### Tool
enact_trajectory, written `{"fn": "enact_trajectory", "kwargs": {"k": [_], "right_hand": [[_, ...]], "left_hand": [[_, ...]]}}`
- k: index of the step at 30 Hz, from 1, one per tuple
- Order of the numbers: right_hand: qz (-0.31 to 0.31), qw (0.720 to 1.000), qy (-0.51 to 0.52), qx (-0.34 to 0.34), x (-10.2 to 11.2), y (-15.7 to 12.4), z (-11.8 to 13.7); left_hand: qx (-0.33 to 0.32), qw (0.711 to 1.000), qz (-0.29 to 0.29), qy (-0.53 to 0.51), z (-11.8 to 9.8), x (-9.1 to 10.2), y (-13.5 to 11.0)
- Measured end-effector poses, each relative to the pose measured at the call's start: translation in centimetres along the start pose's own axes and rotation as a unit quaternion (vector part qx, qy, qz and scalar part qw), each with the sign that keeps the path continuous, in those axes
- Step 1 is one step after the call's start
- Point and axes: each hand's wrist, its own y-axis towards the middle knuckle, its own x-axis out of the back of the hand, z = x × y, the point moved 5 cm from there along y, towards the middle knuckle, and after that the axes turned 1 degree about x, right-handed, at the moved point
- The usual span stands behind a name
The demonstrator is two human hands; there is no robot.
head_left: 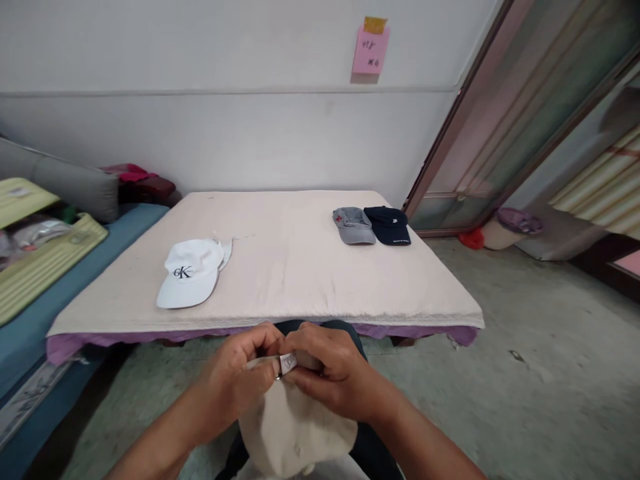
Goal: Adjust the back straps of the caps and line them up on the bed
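Observation:
Both hands meet in front of me, below the table's near edge, over a beige cap [293,427] that rests in my lap. My left hand [240,377] and my right hand [333,373] are closed in a pinch on the cap's back strap [289,362], where a small metal buckle shows. On the table lie a white cap [193,272] with a dark logo at the left, and a grey cap [353,225] beside a navy cap [389,225] at the far right.
A low table [290,267] with a cream cloth stands ahead. A blue mattress [30,327] with yellow-green cushions lies to the left. A pink note [371,50] hangs on the white wall. A sliding door frame [450,147] and concrete floor are at the right.

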Motion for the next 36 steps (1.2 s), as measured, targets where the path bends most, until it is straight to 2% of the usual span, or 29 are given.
{"fn": "enact_trajectory", "kwargs": {"k": [3,11,18,23,29,34,36], "right_hand": [[-0.01,0.999,0.027,-0.018,0.2,-0.1,0.0],[-0.01,0.997,0.047,-0.065,0.4,-0.4,-0.5],[-0.035,0.989,0.105,-0.097,0.7,-0.5,-0.9],[-0.026,0.989,0.115,-0.094,0.6,-0.4,-0.7],[0.016,0.967,0.202,-0.156,-0.1,-0.6,-1.1],[0.021,0.958,0.234,-0.163,-0.3,-0.7,-1.1],[0.016,0.959,0.232,-0.16,-0.2,-0.6,-1.2]], "left_hand": [[-0.016,1.0,0.006,-0.019,0.2,0.0,0.1],[0.001,0.995,0.033,-0.089,0.4,-0.3,-0.1],[0.053,0.979,0.056,-0.187,-0.4,0.7,-0.6],[0.08,0.985,0.054,-0.144,-1.0,1.3,-0.6],[0.075,0.984,0.124,-0.101,-0.4,1.2,-0.4],[0.105,0.978,0.055,-0.171,0.2,1.3,-0.1],[0.11,0.977,0.053,-0.173,0.3,1.1,0.0]]}}
